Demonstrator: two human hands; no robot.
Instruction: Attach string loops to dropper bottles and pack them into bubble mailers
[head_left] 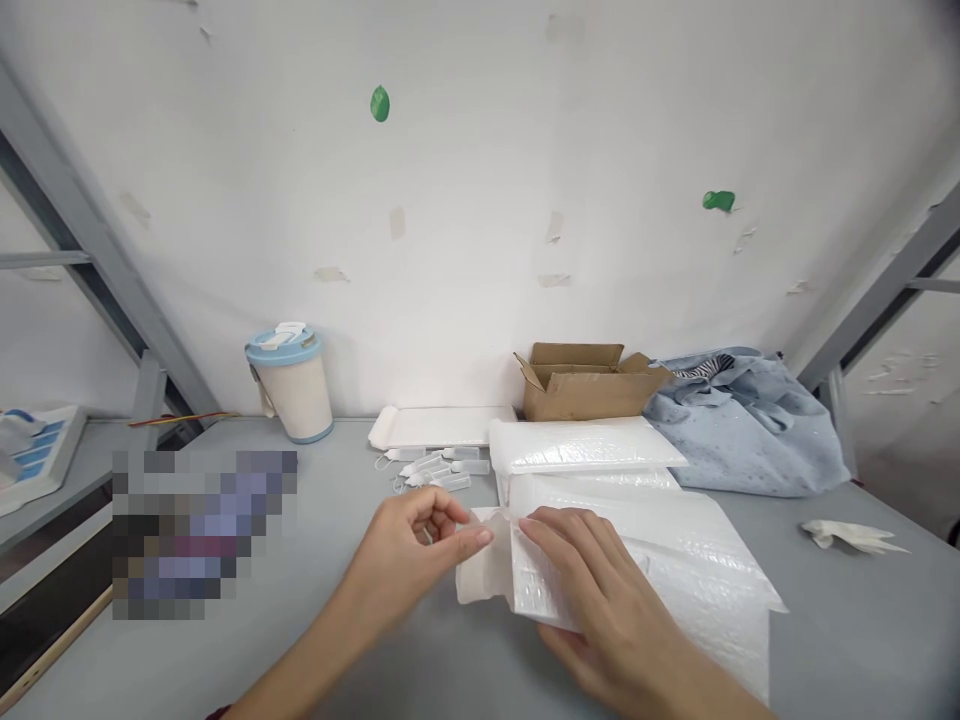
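My left hand (pixel 412 545) is closed, thumb and forefinger pinched at the edge of the raised flap of a white bubble mailer (pixel 529 580). What exactly sits between those fingertips is hard to make out. My right hand (pixel 600 590) grips the mailer's body, fingers on top and thumb underneath, near its mouth. Behind and right of it lie more white bubble mailers (pixel 585 447), overlapping in a loose stack. Just beyond my left hand, several small translucent tubes (pixel 435 468) with thin loops are grouped on the grey table (pixel 337 640).
A white padded packet (pixel 442 426) lies against the wall. Beside it stand an open cardboard box (pixel 592 393) and a light blue cloth bag (pixel 750 430). A white cup with a blue lid (pixel 292 385) is at back left. Crumpled white paper (pixel 851 535) rests at right.
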